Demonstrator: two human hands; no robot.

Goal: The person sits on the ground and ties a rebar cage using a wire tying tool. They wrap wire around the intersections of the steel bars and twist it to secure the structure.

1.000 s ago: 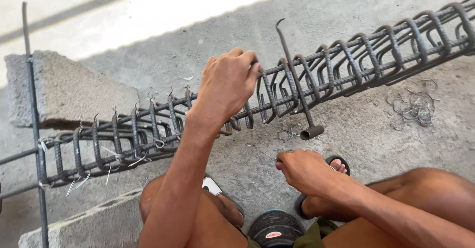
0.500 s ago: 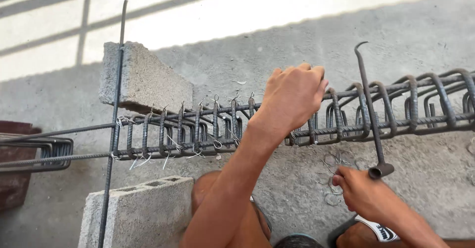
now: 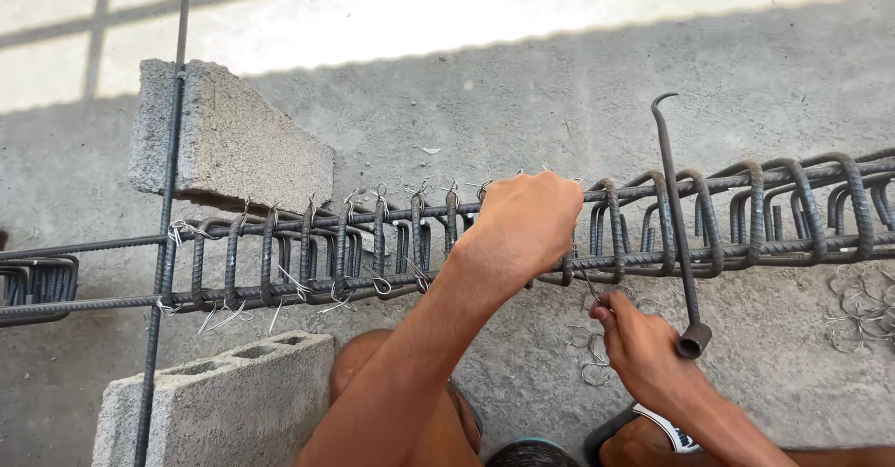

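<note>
Steel reinforcing bars make up a long rebar cage [image 3: 373, 253] that lies on its side across a concrete floor [image 3: 559, 103], its long axis running left to right and climbing slightly toward the right edge of the view. Closely spaced stirrups ring the bars, many already bound with thin wire. The person's left hand [image 3: 524, 220] is closed over the top bar near the cage's middle, knuckles up. The right hand [image 3: 634, 341], just below the lower bar, pinches a strand of tie wire [image 3: 589, 285] between fingers and thumb, the wire slanting up toward the cage. A hooked tying tool [image 3: 676, 225] leans against the cage just right of both hands, standing near upright with its hook at the top and its socket end low. Two grey concrete blocks [image 3: 228, 145] sit at left, one behind the cage and one in front, and a single loose bar [image 3: 166, 206] crosses the cage there, running away from the camera. Loose wire ties [image 3: 862, 309] lie on the floor at far right.
</note>
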